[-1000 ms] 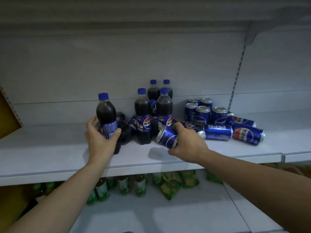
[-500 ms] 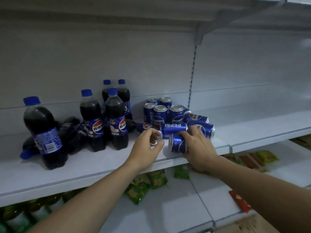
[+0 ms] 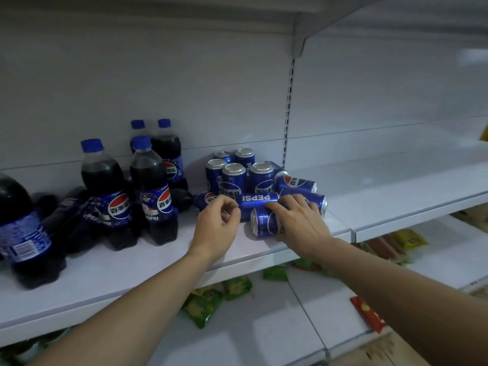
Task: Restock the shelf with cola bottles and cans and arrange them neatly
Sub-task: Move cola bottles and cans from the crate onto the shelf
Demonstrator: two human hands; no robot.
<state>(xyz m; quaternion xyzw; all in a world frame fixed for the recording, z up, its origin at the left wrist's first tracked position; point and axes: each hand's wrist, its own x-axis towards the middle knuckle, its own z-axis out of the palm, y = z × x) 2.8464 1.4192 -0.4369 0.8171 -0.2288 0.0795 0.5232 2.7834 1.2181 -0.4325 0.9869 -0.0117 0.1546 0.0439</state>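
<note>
Right hand [image 3: 298,224] curls over a lying can [image 3: 264,224] near the front edge of the shelf [image 3: 132,268]. Left hand [image 3: 217,224] just beside it, fingers curled; cannot tell what it grasps, if anything. Upright cans [image 3: 233,178] behind both hands; bottles [image 3: 150,186] left of the left hand.

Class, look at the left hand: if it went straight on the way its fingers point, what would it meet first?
Probably the lying can lettered PEPSI, just beyond the left hand; depth is unclear.
</note>
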